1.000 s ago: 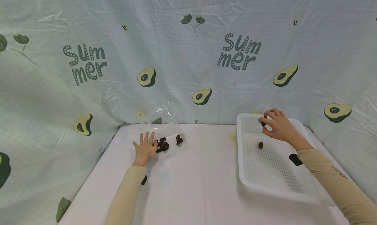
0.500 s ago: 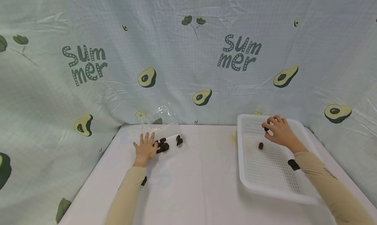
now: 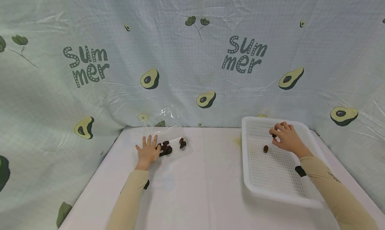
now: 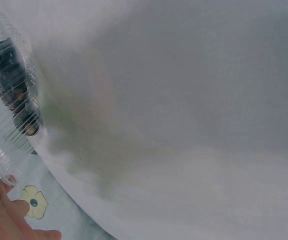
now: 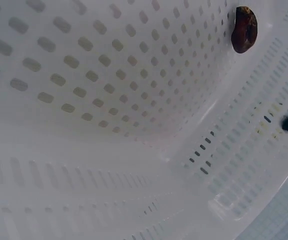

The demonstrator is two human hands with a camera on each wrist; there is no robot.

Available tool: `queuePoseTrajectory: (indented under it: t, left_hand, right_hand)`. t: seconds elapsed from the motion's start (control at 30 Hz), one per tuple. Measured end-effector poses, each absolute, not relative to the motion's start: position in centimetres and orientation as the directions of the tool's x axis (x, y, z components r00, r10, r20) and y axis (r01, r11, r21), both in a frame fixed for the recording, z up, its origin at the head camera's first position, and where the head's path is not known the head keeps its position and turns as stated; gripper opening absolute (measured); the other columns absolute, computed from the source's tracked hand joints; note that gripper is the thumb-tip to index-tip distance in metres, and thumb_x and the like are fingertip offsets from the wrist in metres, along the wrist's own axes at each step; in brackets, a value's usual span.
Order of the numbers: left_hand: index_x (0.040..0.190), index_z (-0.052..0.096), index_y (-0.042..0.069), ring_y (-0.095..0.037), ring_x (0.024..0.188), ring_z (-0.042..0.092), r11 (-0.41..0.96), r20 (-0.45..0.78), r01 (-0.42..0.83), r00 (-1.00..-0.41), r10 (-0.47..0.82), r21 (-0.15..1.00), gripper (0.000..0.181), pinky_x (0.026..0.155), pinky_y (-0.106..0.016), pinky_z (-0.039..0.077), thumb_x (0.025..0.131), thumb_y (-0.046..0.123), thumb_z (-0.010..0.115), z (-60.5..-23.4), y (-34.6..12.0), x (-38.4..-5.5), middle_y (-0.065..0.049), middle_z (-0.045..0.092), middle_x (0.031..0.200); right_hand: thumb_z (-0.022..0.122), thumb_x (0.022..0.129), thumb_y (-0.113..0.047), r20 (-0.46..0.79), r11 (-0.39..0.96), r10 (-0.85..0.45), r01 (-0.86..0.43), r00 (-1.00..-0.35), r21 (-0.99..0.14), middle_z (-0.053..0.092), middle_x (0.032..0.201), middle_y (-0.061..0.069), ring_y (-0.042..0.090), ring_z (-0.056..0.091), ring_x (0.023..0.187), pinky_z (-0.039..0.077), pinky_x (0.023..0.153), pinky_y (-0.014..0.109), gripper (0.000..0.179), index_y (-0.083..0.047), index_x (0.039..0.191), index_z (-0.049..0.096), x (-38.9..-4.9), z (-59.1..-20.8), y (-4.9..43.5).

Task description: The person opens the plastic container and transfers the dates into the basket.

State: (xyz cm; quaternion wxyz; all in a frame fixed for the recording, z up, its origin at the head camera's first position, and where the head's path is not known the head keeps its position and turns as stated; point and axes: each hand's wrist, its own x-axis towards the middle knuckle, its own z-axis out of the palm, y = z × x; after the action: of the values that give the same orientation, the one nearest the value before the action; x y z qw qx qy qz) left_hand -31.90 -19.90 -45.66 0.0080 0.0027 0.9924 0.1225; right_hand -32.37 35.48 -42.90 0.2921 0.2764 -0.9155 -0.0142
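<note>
With fingers spread straight, my left hand (image 3: 147,153) rests on the left side of a clear plastic box (image 3: 177,154). Several dark brown dates (image 3: 167,149) lie in that box beside the fingers, and a pair of dates (image 3: 182,143) sits at its right end. My right hand (image 3: 287,138) pinches one dark date (image 3: 274,135) between thumb and fingers, above the far part of a white perforated basket (image 3: 246,166). On the basket's floor lies a single reddish-brown date (image 5: 244,29). The left wrist view catches the box's ridged wall (image 4: 14,145) and part of the left hand.
The box's transparent lid (image 3: 168,114) stands raised at the back, against a hanging sheet (image 3: 180,56) printed with avocados. A white table (image 3: 192,190) spans between box and basket. The basket's raised walls surround the area under the right hand.
My right hand has moved down and slightly to the right, carrying the pinched date lower over the basket. The left hand stays in place on the box.
</note>
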Motion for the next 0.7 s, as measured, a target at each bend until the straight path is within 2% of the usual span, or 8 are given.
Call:
queuePoseTrajectory:
  t: [0.43, 0.7]
  left_hand:
    - [0.144, 0.012, 0.009, -0.042, 0.136, -0.004, 0.969, -0.035, -0.021, -0.999, -0.013, 0.247, 0.054, 0.1, -0.07, 0.003, 0.096, 0.031, 0.025, -45.0, -19.3, -31.6, -0.02, 0.009, 0.149]
    - [0.144, 0.013, 0.009, -0.042, 0.136, 0.0, 0.969, -0.03, -0.032, -0.999, -0.026, 0.243, 0.055, 0.099, -0.071, 0.003, 0.096, 0.031, 0.026, -44.9, -19.0, -31.6, -0.02, 0.01, 0.149]
  right_hand:
    - [0.063, 0.069, -0.009, 0.508, 0.83, -0.539, -0.525, -0.672, 0.186, 0.05, 0.084, 0.008, 0.034, 0.042, 0.089, 0.034, 0.065, 0.049, 0.016, -0.012, 0.083, 0.056, -33.4, -42.7, 35.7]
    - [0.064, 0.069, -0.009, 0.521, 0.825, -0.543, -0.535, -0.659, 0.184, 0.05, 0.082, 0.007, 0.033, 0.042, 0.088, 0.034, 0.065, 0.048, 0.016, -0.013, 0.082, 0.057, -34.2, -42.3, 36.0]
